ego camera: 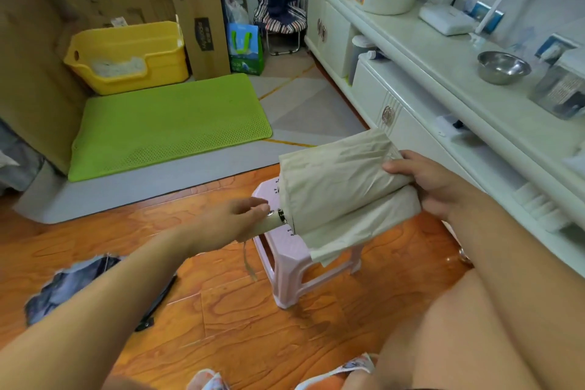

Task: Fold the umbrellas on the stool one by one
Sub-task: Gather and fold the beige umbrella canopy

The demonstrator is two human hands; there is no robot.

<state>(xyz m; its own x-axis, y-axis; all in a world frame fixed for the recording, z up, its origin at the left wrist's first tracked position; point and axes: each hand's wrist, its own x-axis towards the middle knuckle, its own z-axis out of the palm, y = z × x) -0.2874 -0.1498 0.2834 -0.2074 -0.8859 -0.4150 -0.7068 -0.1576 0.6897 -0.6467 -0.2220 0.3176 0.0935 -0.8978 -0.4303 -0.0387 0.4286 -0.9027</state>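
1. Above the pink stool (pixel 286 266), a beige umbrella (pixel 338 187) is held in the air between both hands, its canopy collapsed but still loose and unrolled.
2. The left hand (pixel 235 218) curls its fingers and thumb round the handle end, where a metal button shows; this grip seems meant to steady the shaft while the cloth is worked.
3. The right hand (pixel 424 184) wraps the top of the canopy, thumb laid over the folds and fingers curled beneath, probably to gather the panels and keep them from springing apart.
4. A wrist strap (pixel 248 260) hangs free below the handle, just in front of the stool's edge.
5. The umbrella sits low over the stool, likely so it can be set back down once wrapped; the folding looks partly done, with rolling and fastening still ahead.
6. On the wooden floor (pixel 221 310) to the left lies a dark umbrella (pixel 79 285), apparently opened out; whether it awaits folding cannot be told.
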